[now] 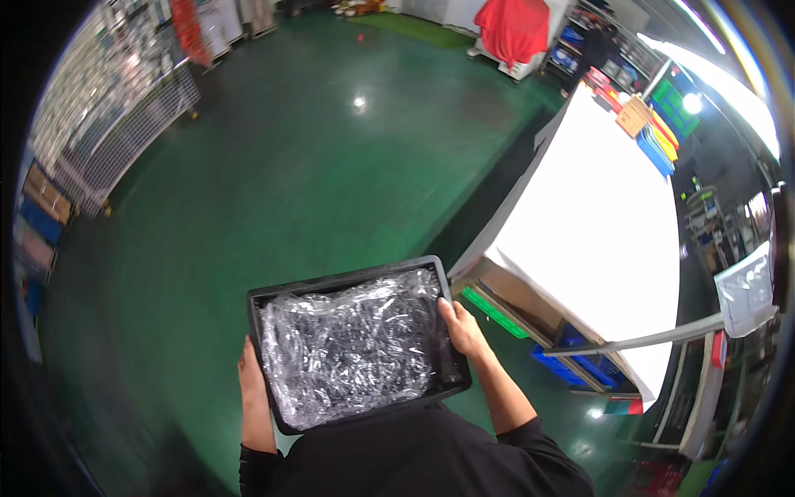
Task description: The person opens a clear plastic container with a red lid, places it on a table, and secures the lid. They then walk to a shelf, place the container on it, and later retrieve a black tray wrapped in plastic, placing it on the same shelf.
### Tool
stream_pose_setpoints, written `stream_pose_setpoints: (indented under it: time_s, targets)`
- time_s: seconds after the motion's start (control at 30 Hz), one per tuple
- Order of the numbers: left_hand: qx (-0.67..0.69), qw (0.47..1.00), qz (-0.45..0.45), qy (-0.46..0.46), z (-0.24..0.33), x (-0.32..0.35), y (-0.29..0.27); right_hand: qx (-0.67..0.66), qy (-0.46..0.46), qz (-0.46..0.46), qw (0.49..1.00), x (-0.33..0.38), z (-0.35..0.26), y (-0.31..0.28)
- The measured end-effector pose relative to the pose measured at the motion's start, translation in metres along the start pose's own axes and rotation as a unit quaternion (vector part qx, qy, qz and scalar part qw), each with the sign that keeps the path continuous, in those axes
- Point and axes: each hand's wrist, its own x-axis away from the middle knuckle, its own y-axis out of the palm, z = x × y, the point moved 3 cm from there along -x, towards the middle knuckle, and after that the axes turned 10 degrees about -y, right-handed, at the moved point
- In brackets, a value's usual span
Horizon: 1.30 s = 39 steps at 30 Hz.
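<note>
Black tray [451, 364] of clear plastic bags [352, 344] rides at waist height above the green floor [273, 166], carried level. Left hand [251, 385] has its grip clasped on the left rim, right hand [462, 330] on the right. The carrying step seems underway; setting down on the white desk [604, 240] would call for turning right.

We see a black top covering the chest and both upper arms. Its sleeves are pushed up and end well behind the left hand [250, 377] and the right hand [464, 330], so both forearms are bare. The hands wear no gloves, and the black cloth looks plain, without pattern.
</note>
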Motion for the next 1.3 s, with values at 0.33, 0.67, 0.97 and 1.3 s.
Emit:
stream_pose_setpoints:
  time_s: [0.33,0.67,0.97,1.3]
  targets:
    - [-0.178,0.963,-0.022,0.2,0.16,-0.045,0.126,0.026,0.064,0.088,0.994,-0.089,-0.058,-0.084]
    - [-0.268,0.911,-0.017,0.313,0.256,-0.106,0.171,0.037,0.066,0.178,0.981,-0.145,-0.088,-0.094]
    - [-0.192,0.929,-0.276,0.152,0.314,-0.135,0.242,-0.057,0.188,0.307,0.931,-0.069,-0.109,-0.09]
    - [-0.149,0.924,-0.282,0.208,0.319,-0.099,0.194,0.064,0.138,0.232,0.961,-0.088,-0.153,-0.134]
